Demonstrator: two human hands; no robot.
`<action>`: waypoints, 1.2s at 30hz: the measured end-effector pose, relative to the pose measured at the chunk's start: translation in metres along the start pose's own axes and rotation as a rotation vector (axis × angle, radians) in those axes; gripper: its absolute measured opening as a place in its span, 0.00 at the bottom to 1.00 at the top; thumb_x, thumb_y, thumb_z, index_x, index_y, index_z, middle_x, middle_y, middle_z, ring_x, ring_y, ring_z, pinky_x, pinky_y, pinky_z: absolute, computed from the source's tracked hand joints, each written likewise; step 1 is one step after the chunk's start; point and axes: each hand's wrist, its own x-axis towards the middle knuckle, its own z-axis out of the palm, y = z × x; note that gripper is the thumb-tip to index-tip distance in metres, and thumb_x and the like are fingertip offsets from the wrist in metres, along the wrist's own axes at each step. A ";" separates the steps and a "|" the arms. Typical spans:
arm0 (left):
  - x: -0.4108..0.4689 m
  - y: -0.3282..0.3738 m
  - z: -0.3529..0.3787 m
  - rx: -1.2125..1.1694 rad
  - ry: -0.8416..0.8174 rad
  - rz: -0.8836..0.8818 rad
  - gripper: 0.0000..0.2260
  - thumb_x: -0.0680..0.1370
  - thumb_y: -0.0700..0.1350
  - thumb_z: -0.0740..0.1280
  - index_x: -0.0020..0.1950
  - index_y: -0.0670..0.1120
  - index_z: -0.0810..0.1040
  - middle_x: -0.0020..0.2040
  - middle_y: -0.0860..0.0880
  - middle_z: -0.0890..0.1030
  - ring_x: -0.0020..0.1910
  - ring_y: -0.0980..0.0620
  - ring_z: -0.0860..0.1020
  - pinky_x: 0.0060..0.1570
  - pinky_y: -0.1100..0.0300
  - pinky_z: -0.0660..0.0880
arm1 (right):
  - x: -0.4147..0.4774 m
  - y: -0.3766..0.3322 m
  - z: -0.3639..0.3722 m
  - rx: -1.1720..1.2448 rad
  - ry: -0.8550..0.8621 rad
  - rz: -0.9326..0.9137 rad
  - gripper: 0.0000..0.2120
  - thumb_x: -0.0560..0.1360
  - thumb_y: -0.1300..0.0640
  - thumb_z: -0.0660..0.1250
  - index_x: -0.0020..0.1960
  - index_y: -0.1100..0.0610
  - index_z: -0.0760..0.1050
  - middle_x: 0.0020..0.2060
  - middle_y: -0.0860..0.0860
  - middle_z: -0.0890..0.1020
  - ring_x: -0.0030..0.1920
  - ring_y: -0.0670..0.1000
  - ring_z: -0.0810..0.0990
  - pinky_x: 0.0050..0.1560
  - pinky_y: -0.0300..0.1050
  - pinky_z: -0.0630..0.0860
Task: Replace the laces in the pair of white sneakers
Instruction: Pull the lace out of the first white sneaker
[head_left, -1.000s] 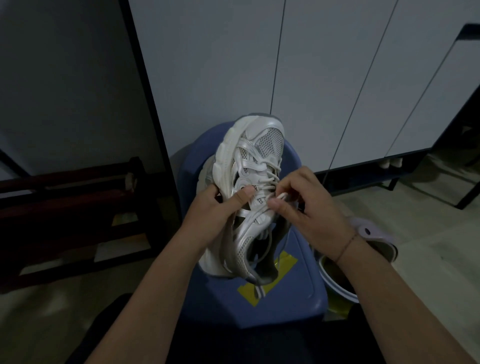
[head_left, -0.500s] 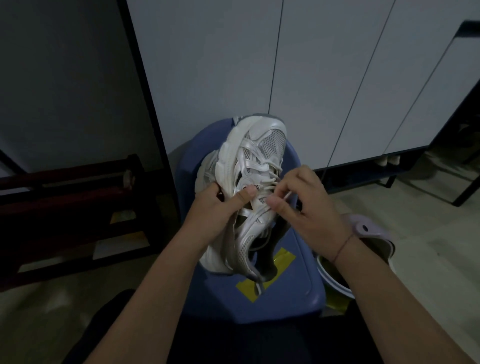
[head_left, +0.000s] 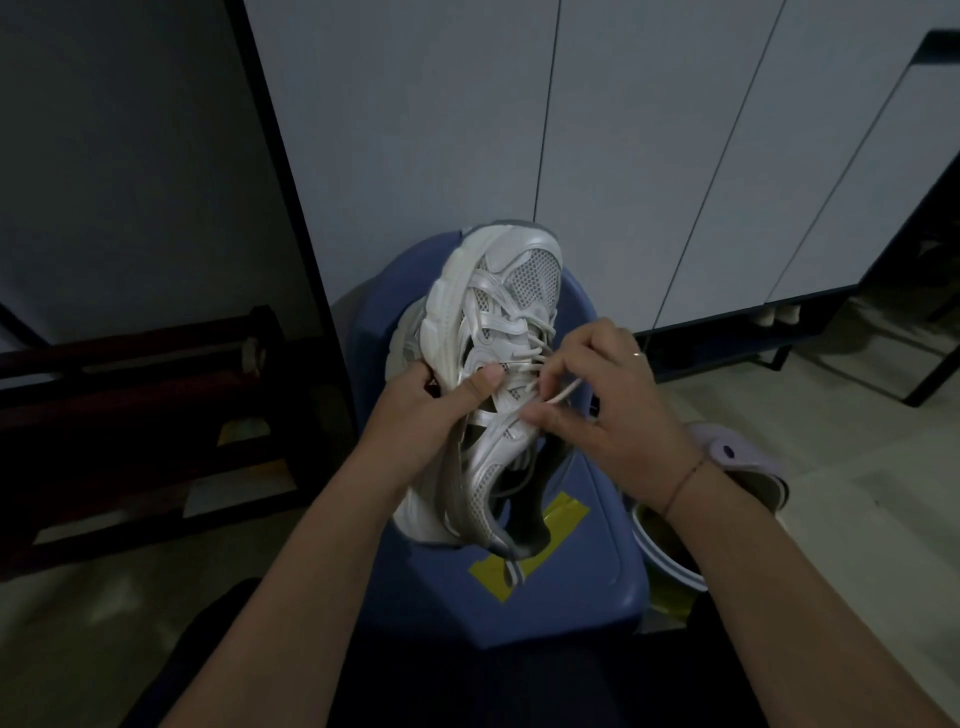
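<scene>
Gripping a chunky white mesh-and-leather sneaker (head_left: 498, 322) by its thick sole edge with the left hand (head_left: 415, 415), fingers curled behind the sole, thumb pressed flat on the upper just beside the eyelets. Holding it toe-up and tilted, heel down on the seat of a blue plastic stool (head_left: 571, 582), toe leaning toward the pale flat cabinet doors (head_left: 415, 130) behind. Pinching the tipped end of a thin off-white round lace (head_left: 563, 391) between thumb and forefinger of the right hand (head_left: 618, 415), close to the middle eyelets, remaining fingers curled loosely above. Showing lace already crossed through the rows nearer the toe; unable to tell in the dim light about the rows by the tongue opening. Wearing a thin cord bracelet (head_left: 685, 480) on the right wrist and a ring (head_left: 637, 354) on one right finger. Covering part of a yellow tape patch (head_left: 550, 525) on the stool seat with the sneaker's heel. Hiding part of a lilac foam clog (head_left: 737, 452), down on the pale floor just right of the stool, behind the right forearm. Facing a low dark wooden rack (head_left: 130, 364) at the far left, against the dark wall.
</scene>
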 end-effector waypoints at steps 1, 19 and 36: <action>0.000 0.000 0.001 0.002 0.005 0.004 0.22 0.60 0.62 0.73 0.51 0.56 0.79 0.51 0.57 0.85 0.52 0.57 0.83 0.54 0.59 0.77 | 0.000 0.001 0.000 -0.006 0.010 -0.003 0.12 0.70 0.41 0.66 0.39 0.49 0.72 0.42 0.48 0.71 0.46 0.50 0.70 0.48 0.42 0.68; -0.001 -0.002 0.000 -0.048 -0.007 -0.037 0.16 0.66 0.57 0.75 0.51 0.55 0.80 0.49 0.57 0.85 0.51 0.56 0.83 0.56 0.56 0.78 | -0.001 0.001 -0.001 0.067 0.004 0.053 0.10 0.71 0.41 0.64 0.38 0.45 0.69 0.39 0.42 0.71 0.44 0.46 0.71 0.46 0.36 0.67; 0.001 -0.002 -0.002 -0.071 -0.025 -0.062 0.28 0.59 0.62 0.75 0.56 0.53 0.80 0.52 0.54 0.85 0.53 0.54 0.83 0.60 0.52 0.77 | -0.003 0.003 -0.003 0.137 0.035 0.084 0.07 0.70 0.42 0.66 0.41 0.43 0.70 0.41 0.43 0.72 0.47 0.41 0.71 0.50 0.29 0.66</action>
